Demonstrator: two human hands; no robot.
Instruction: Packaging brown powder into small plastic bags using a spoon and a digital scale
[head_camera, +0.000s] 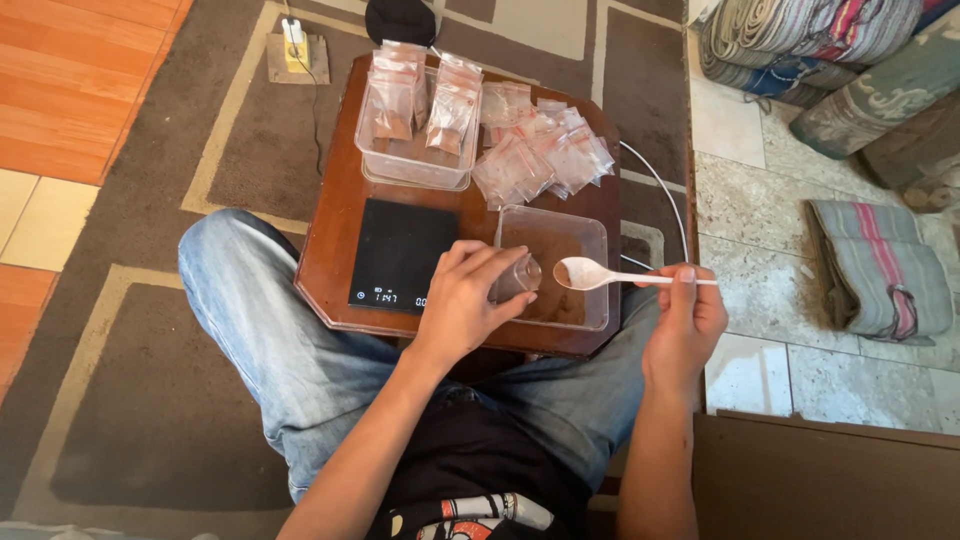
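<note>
Looking down through the head camera, I log: left hand (462, 300), fingers curled shut around a small clear bag (520, 276) held at the near left edge of a clear tub of brown powder (555, 240); right hand (687, 318), fingers pinched together on the handle of a white plastic spoon (590, 274), its bowl poised over the tub just beside the bag. One low wooden tabletop (330, 240) carrying a black digital scale (395, 255), display lit; a second clear tub of filled bags (415, 150); a heap of small sealed bags (540, 150). Folded striped cloth (880, 270) on the tile floor, well apart.
</note>
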